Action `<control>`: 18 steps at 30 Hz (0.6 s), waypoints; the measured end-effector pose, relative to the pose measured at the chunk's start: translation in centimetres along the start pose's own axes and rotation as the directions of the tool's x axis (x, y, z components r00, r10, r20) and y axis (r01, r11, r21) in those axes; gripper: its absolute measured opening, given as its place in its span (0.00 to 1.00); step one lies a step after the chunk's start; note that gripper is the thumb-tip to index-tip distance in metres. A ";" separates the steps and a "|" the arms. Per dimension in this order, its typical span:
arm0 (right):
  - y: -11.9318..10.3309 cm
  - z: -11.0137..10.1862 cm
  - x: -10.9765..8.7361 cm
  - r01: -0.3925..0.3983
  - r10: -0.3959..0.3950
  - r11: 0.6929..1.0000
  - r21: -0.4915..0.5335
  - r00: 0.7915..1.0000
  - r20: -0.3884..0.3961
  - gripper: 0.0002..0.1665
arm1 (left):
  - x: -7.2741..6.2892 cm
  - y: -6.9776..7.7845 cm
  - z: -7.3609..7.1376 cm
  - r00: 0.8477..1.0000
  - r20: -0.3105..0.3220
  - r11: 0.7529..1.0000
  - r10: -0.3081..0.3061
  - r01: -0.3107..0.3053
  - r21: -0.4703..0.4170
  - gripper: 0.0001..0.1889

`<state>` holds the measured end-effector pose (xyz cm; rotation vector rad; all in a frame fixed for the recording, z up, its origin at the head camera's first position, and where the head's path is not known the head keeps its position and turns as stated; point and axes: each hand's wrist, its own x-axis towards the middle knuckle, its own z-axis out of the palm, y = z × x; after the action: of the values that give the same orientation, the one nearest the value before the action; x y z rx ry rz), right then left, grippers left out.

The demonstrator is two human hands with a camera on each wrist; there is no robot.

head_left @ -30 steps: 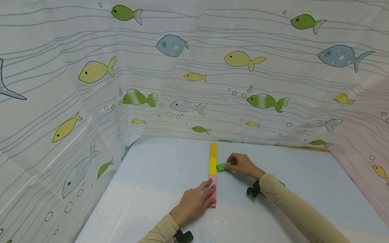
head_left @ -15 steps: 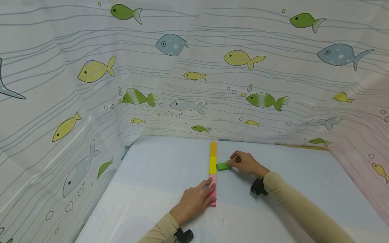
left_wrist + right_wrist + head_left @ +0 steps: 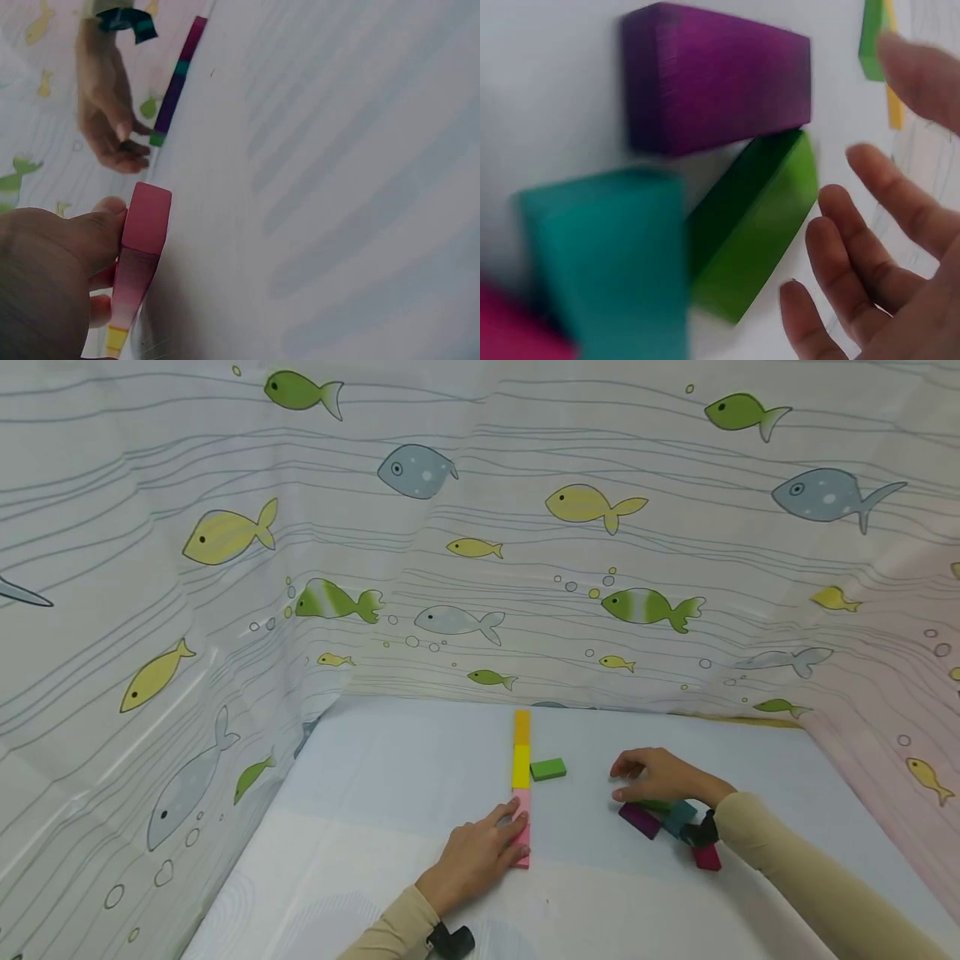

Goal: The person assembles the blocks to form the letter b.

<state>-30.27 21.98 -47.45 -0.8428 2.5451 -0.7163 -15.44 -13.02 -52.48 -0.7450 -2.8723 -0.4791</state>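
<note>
In the head view my left hand (image 3: 472, 862) rests on the pink blocks (image 3: 523, 798) at the near end of a straight row. Beyond them, the row continues with a yellow block (image 3: 521, 767) and an orange block (image 3: 522, 727). A light green block (image 3: 548, 769) lies crosswise against the yellow one's right side. My right hand (image 3: 663, 777) hovers with spread, bent fingers over a loose group on the right, holding nothing. Under and beside it lie a purple block (image 3: 727, 82), a green block (image 3: 757, 225), a teal block (image 3: 615, 262) and a magenta block (image 3: 707, 857).
White sheeting (image 3: 375, 777) covers the table. Behind it and at both sides hangs a fish-patterned curtain (image 3: 525, 593). Black wrist cameras (image 3: 452, 941) are strapped under both wrists.
My right hand has let go of the light green block beside the yellow one and moved right, over the loose blocks, which now show. My left hand stays on the pink blocks.
</note>
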 end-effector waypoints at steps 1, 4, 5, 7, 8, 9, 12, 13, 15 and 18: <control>0.0 -0.1 -0.6 0.007 -0.007 1.000 0.001 1.000 0.013 0.26 | 0.0 0.0 0.0 1.000 -0.001 1.000 0.000 0.000 0.002 0.25; 0.3 -0.1 -2.3 0.028 -0.028 1.000 -0.011 0.999 0.038 0.28 | 0.0 0.0 0.1 1.000 0.005 1.000 -0.004 0.004 0.000 0.25; 0.4 0.0 -2.8 0.036 -0.035 0.999 -0.017 0.998 0.043 0.29 | 0.0 0.0 0.0 1.000 0.009 1.000 -0.005 0.005 -0.004 0.25; 0.6 0.1 -3.6 0.053 -0.052 0.998 -0.024 0.998 0.047 0.32 | -0.1 0.0 0.0 1.000 0.016 1.000 -0.010 0.011 -0.009 0.26; 0.7 0.1 -3.9 0.058 -0.057 0.998 -0.027 0.997 0.047 0.33 | -0.1 0.0 0.0 1.000 0.015 1.000 -0.012 0.012 -0.009 0.26; 0.7 0.2 -4.1 0.063 -0.061 0.998 -0.030 0.997 0.045 0.34 | -0.2 0.0 -0.1 1.000 0.012 1.000 -0.013 0.013 -0.009 0.26; 0.7 0.3 -4.4 0.082 -0.081 0.996 -0.044 0.996 0.031 0.34 | -0.2 -0.1 -0.1 1.000 -0.005 1.000 -0.012 0.011 -0.004 0.25; 0.6 0.3 -4.4 0.083 -0.082 0.995 -0.048 0.996 0.027 0.34 | -0.2 -0.2 -0.1 1.000 -0.010 1.000 -0.010 0.009 -0.003 0.25; 0.5 0.4 -4.5 0.077 -0.076 0.995 -0.058 0.997 0.021 0.34 | -0.2 -0.2 -0.1 1.000 -0.015 1.000 -0.004 0.004 -0.005 0.25; 0.3 0.5 -4.6 0.052 -0.051 0.996 -0.068 0.999 0.020 0.33 | -0.1 -0.1 -0.1 1.000 -0.009 1.000 -0.001 0.001 -0.011 0.25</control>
<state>-26.67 24.93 -47.15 -0.9360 2.5529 -0.6372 -15.36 -13.17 -52.41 -0.7414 -2.8645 -0.4979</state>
